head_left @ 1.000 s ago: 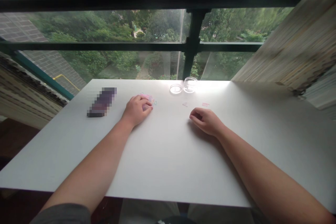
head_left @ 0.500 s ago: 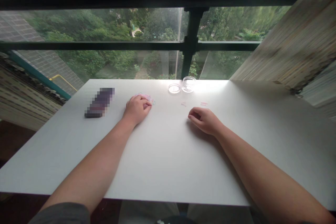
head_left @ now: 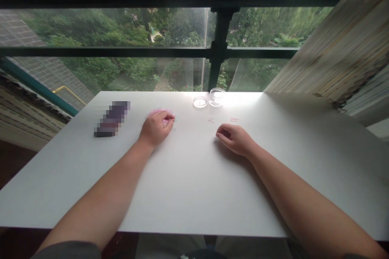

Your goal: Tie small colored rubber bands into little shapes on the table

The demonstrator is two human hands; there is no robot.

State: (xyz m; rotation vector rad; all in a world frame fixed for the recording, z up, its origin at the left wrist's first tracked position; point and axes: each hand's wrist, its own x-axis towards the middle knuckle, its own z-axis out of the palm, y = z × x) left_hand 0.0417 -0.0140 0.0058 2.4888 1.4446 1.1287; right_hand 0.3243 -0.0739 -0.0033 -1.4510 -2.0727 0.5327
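A pile of thin pink and pale loops (head_left: 157, 111), which look like small rubber bands, lies on the left half of the white table (head_left: 182, 186). My left hand (head_left: 156, 127) rests over its near side, thumb and forefinger brought together; whatever is between the tips is too small to make out. To the right, my right hand (head_left: 235, 138) lies on its side on the tabletop, fingers curled in and thumb against them, with nothing visible inside. Just beyond it are a few pink strands (head_left: 234, 119) and another small pink piece (head_left: 210, 120).
Toward the window stand a clear round container (head_left: 216, 98) and, beside it, a clear shallow lid (head_left: 200, 102). A dark pixelated object (head_left: 112, 119) lies at the left. Green window bars (head_left: 223, 28) run along the back, and a striped curtain (head_left: 328, 44) hangs at the right.
My left hand has drawn slightly back toward me, exposing more of the pink pile, and its thumb and forefinger show more plainly. My right hand has stayed put. The view has shifted slightly.
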